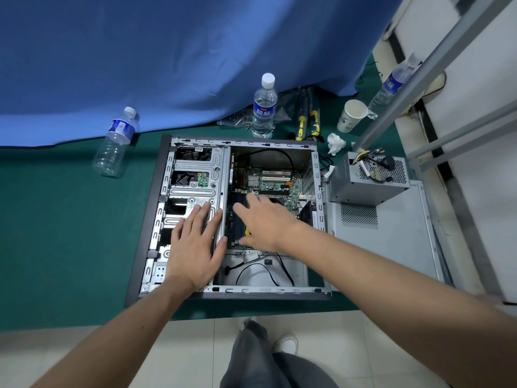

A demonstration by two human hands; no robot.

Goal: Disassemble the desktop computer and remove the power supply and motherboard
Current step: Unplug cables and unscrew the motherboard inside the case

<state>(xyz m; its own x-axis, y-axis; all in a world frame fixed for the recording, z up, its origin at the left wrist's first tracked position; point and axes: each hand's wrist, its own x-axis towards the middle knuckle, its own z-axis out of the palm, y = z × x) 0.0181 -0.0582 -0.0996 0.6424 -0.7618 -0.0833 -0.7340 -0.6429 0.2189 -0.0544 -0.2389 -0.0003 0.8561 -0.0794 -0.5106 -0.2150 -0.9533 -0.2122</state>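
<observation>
Two flat hands, left hand [195, 242] on case [156, 219], right hand [265, 219] over motherboard [274, 180]

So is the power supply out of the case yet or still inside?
Out. The power supply sits on the removed side panel to the right of the open case, its cables bundled on top.

Blue curtain [167, 51], green table cover [56, 219], pale, seemingly tiled floor [195, 345]

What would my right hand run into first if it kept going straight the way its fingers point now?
Probably the motherboard itself: the right hand is spread over it, fingers aimed up-left toward the drive cage wall. If it stays above the board, that metal wall comes next. Height is hard to judge.
</observation>
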